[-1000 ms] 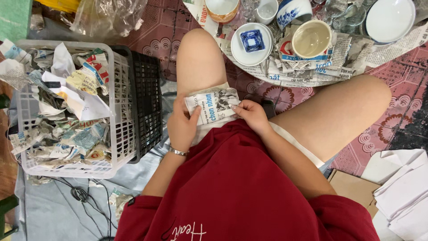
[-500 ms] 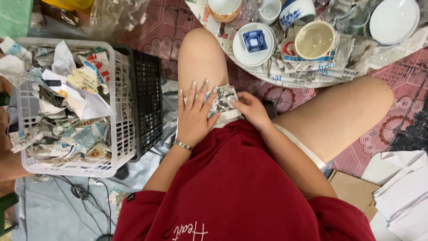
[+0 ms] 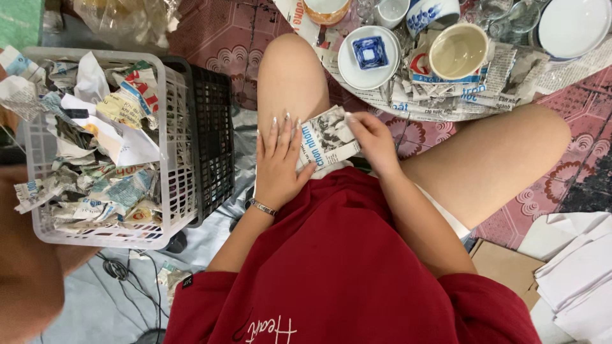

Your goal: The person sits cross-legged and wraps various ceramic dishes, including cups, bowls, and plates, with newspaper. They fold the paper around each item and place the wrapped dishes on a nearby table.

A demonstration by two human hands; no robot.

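Note:
A folded piece of newspaper [image 3: 328,138] lies on my left thigh, just above the hem of my red shirt. My left hand [image 3: 278,162] lies flat with fingers spread, pressing the paper's left edge against the thigh. My right hand [image 3: 373,141] pinches the paper's right edge between thumb and fingers. A thin bracelet sits on my left wrist.
A white plastic basket [image 3: 172,159] full of crumpled newspaper stands at my left, a black crate [image 3: 213,134] beside it. Ahead on newspaper sit a white saucer [image 3: 364,70] with a small blue dish, a cream bowl [image 3: 459,51], cups and plates. White paper sheets [image 3: 574,267] and cardboard lie at right.
My left hand flattened from a grip to spread fingers on the paper. The paper was folded smaller, then turned out wider under my right hand.

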